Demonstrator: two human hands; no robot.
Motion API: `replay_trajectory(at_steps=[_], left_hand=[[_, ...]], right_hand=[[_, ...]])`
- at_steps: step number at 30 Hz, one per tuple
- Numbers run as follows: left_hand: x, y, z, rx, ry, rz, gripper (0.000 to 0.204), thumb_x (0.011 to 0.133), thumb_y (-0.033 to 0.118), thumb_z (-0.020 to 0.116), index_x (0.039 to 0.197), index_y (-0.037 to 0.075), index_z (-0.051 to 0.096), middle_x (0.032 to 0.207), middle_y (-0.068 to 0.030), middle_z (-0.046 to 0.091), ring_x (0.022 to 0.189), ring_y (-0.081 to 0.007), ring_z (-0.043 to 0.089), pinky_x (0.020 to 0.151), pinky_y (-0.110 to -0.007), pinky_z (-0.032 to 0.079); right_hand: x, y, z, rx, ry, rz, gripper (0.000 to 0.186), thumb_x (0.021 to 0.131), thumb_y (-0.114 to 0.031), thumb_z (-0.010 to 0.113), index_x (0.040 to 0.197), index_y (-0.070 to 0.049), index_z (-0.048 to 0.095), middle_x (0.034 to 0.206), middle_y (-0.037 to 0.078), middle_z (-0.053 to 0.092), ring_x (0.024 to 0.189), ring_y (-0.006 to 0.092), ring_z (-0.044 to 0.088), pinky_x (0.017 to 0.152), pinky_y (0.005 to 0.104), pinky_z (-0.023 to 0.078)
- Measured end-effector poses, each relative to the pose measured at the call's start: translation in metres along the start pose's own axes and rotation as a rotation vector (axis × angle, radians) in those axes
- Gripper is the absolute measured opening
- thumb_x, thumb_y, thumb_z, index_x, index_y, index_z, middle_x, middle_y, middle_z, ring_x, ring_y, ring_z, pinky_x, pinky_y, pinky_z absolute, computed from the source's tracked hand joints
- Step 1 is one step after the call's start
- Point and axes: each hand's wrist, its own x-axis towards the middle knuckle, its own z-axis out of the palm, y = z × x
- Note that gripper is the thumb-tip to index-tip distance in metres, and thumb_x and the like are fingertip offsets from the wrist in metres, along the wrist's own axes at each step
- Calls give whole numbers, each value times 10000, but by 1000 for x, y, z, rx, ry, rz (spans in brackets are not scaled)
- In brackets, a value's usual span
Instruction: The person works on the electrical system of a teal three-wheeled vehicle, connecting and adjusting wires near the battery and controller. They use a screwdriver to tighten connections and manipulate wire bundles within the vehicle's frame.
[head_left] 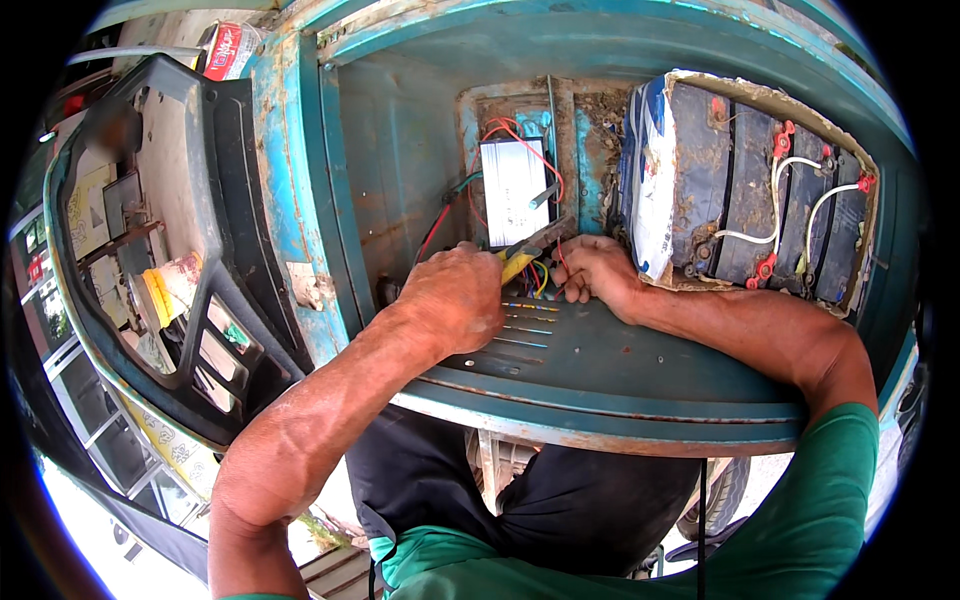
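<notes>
My left hand (455, 295) is closed round a yellow-handled utility knife (517, 263), whose grey blade points up and to the right. Just right of it, my right hand (598, 270) has its fingers curled together on a thin red wire (561, 258). Loose wires, among them a yellow one (541, 280), bunch between the two hands. Behind them a white finned box (515, 190) leans in the teal metal compartment, with red wires looping over its top. The left hand partly hides the handle, and the fingertips of the right hand are partly hidden.
Several dark batteries (752, 190) joined by white cables fill the compartment's right side. A dark teal ledge (640, 345) with a rusty front rim (600, 437) lies under my forearms. To the left stands a black plastic frame with a mirror (240, 200).
</notes>
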Motion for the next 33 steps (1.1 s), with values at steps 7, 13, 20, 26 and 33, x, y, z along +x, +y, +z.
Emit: replay_trajectory(at_steps=[7, 13, 20, 26, 33], left_hand=[[-13, 7, 2, 110, -33, -13, 289, 864, 89, 596, 1102, -48, 686, 1185, -256, 619, 1111, -413, 636, 948, -488, 524], [-12, 9, 3, 142, -41, 1, 319, 864, 64, 606, 1154, -47, 679, 1212, -257, 601, 1125, -398, 634, 966, -479, 522], [-11, 11, 5, 154, -29, -25, 316, 866, 67, 617, 1157, -41, 679, 1223, -246, 596, 1135, -394, 629, 970, -480, 522], [-10, 11, 4, 156, -34, -11, 339, 860, 61, 630, 1180, -44, 664, 1229, -243, 587, 1147, -395, 622, 974, -479, 523], [-9, 3, 12, 144, 32, 11, 307, 888, 117, 645, 1157, -27, 671, 1179, -243, 600, 1051, -402, 660, 928, -486, 537]], right_hand=[[7, 8, -3, 20, 46, -1, 202, 979, -71, 503, 1156, 22, 531, 889, 117, 699, 654, 165, 687, 536, 272, 522], [6, 9, -1, 5, 59, -6, 207, 997, -79, 497, 1178, 19, 508, 933, 121, 701, 676, 185, 702, 543, 286, 530], [2, 4, 0, 0, 45, 7, 199, 998, -105, 515, 1158, 13, 513, 924, 114, 702, 693, 190, 710, 560, 290, 542], [2, 6, -1, -10, 34, 7, 171, 1000, -114, 521, 1124, 5, 526, 921, 110, 702, 704, 195, 711, 572, 297, 551], [1, 1, -1, 10, 6, 43, 179, 975, -167, 543, 1075, -18, 553, 909, 104, 695, 717, 196, 712, 580, 303, 540]])
